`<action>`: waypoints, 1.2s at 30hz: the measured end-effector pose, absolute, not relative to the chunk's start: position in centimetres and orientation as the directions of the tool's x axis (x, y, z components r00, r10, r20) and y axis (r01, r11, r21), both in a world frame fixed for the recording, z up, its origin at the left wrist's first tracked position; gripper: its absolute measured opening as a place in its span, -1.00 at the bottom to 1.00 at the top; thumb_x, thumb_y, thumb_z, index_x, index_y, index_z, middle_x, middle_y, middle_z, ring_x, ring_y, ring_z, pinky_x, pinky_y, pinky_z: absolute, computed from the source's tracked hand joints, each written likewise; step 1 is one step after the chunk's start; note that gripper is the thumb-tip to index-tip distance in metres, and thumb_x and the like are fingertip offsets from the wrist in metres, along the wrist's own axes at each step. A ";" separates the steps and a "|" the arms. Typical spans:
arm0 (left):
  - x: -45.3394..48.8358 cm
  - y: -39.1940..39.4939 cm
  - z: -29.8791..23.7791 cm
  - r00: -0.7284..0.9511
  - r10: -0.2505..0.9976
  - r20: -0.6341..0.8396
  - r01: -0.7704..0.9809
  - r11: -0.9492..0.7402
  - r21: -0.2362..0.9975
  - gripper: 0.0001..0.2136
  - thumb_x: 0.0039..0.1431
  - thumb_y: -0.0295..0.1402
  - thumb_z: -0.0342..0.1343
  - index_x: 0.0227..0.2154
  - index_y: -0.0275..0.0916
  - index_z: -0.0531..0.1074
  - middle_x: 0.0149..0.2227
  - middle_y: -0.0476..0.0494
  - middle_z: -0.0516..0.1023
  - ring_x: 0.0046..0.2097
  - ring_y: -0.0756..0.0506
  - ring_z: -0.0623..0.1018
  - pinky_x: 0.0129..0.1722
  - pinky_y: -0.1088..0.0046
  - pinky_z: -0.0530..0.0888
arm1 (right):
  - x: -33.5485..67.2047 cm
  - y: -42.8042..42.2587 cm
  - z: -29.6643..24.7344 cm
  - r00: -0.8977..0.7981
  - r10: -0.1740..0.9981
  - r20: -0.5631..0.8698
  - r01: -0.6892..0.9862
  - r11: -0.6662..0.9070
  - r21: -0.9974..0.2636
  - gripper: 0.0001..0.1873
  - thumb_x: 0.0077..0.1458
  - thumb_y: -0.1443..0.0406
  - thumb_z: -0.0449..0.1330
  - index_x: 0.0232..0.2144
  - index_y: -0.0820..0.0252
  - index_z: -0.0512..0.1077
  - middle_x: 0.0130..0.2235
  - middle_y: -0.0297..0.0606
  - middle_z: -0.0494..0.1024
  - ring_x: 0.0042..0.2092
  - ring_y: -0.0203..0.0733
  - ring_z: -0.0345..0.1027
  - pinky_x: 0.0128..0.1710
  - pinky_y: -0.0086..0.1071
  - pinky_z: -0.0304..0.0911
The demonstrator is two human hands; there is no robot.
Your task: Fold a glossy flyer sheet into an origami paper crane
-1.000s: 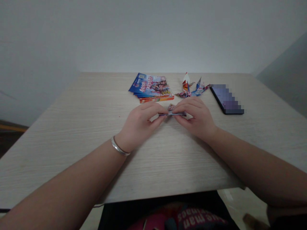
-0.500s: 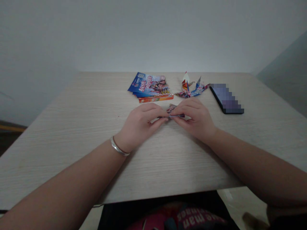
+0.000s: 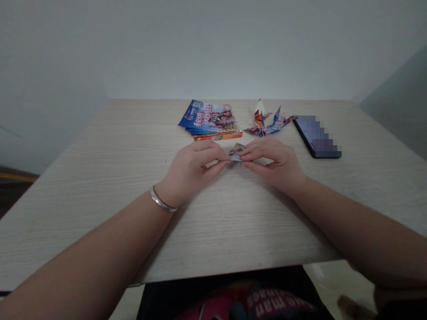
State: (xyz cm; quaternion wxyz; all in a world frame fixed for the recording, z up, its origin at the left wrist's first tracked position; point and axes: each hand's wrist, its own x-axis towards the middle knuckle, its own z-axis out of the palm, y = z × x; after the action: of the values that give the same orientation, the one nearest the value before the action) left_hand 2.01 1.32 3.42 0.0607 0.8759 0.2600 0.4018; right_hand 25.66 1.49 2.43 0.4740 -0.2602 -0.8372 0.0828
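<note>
A small folded piece of printed paper (image 3: 236, 151) is held just above the middle of the table, its pale edge toward me. My left hand (image 3: 196, 166) pinches its left side between thumb and fingers; a silver bangle circles that wrist. On the other side, my right hand (image 3: 271, 164) grips the paper with thumb below and fingers on top. The fingertips cover part of the folds. Behind my right hand lie folded paper cranes (image 3: 267, 124) in blue, red and orange print.
A fanned stack of printed leaflets (image 3: 211, 118) lies behind my left hand. To the right rests a dark phone (image 3: 316, 138), its screen blurred out. The pale wooden table (image 3: 110, 178) meets a wall (image 3: 213, 49) at the back.
The paper has tipped so that more of its upper face and pale edge show. Both thumbs have shifted slightly along it, and the fingertips are a little farther apart.
</note>
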 end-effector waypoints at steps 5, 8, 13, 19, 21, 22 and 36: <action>1.8 1.4 3.4 0.521 0.515 0.681 0.406 -0.851 0.333 -0.90 0.31 -0.41 0.16 -0.34 -0.23 0.54 -0.33 -0.09 0.63 -0.25 -0.03 0.59 -0.20 0.45 0.51 | 25.9 1.1 2.8 -0.417 0.546 0.727 0.417 0.825 -0.381 -0.92 0.16 0.34 0.32 -0.27 0.05 0.57 -0.22 -0.31 0.72 -0.14 -0.17 0.61 -0.04 -0.19 0.46; 1.7 1.4 3.5 0.534 0.517 0.669 0.402 -0.852 0.337 -0.90 0.30 -0.41 0.16 -0.35 -0.22 0.54 -0.32 -0.10 0.64 -0.25 -0.03 0.60 -0.19 0.45 0.51 | 25.9 1.0 2.9 -0.411 0.527 0.743 0.406 0.836 -0.368 -0.92 0.15 0.38 0.32 -0.33 0.08 0.56 -0.24 -0.30 0.72 -0.12 -0.15 0.60 -0.04 -0.20 0.47; 1.6 1.5 3.6 0.553 0.499 0.667 0.395 -0.862 0.317 -0.89 0.30 -0.42 0.16 -0.34 -0.24 0.55 -0.30 -0.13 0.64 -0.24 -0.03 0.61 -0.19 0.46 0.52 | 26.1 1.2 2.7 -0.424 0.501 0.754 0.394 0.852 -0.345 -0.91 0.14 0.37 0.34 -0.36 0.06 0.55 -0.28 -0.34 0.72 -0.12 -0.16 0.59 -0.05 -0.20 0.47; 1.8 1.6 3.8 0.589 0.500 0.634 0.430 -0.859 0.278 -0.85 0.32 -0.42 0.10 -0.36 -0.23 0.52 -0.31 -0.12 0.63 -0.27 -0.03 0.58 -0.22 0.43 0.49 | 26.3 1.7 2.5 -0.425 0.514 0.745 0.445 0.835 -0.323 -0.92 0.15 0.30 0.32 -0.39 0.05 0.52 -0.28 -0.34 0.71 -0.16 -0.14 0.57 -0.05 -0.15 0.43; 2.0 1.4 4.0 0.608 0.479 0.634 0.498 -0.851 0.166 -0.87 0.32 -0.40 0.10 -0.32 -0.23 0.52 -0.29 -0.14 0.63 -0.24 -0.08 0.57 -0.20 0.38 0.46 | 25.9 1.6 2.7 -0.450 0.472 0.758 0.427 0.859 -0.281 -0.90 0.15 0.31 0.32 -0.42 0.05 0.51 -0.32 -0.36 0.70 -0.18 -0.15 0.57 -0.07 -0.17 0.42; 2.2 1.4 4.1 0.620 0.466 0.631 0.528 -0.843 0.103 -0.88 0.32 -0.37 0.11 -0.29 -0.23 0.53 -0.26 -0.14 0.64 -0.23 -0.10 0.57 -0.19 0.34 0.45 | 25.7 1.5 2.8 -0.460 0.454 0.763 0.422 0.868 -0.262 -0.89 0.15 0.33 0.31 -0.42 0.05 0.51 -0.33 -0.36 0.69 -0.19 -0.15 0.56 -0.08 -0.18 0.42; 2.2 1.3 3.6 0.606 0.473 0.639 0.575 -0.816 0.059 -0.83 0.32 -0.34 0.13 -0.40 -0.16 0.53 -0.33 -0.03 0.64 -0.28 -0.08 0.51 -0.18 0.27 0.34 | 25.1 1.3 2.7 -0.459 0.484 0.745 0.492 0.837 -0.240 -0.90 0.15 0.34 0.31 -0.42 0.06 0.51 -0.36 -0.35 0.67 -0.26 -0.17 0.53 -0.14 -0.21 0.37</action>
State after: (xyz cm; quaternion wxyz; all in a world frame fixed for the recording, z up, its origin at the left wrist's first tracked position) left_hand 2.25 1.34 3.59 -0.0762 0.8929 0.2933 0.3330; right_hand 25.14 1.31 2.67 0.4344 -0.2858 -0.8541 -0.0048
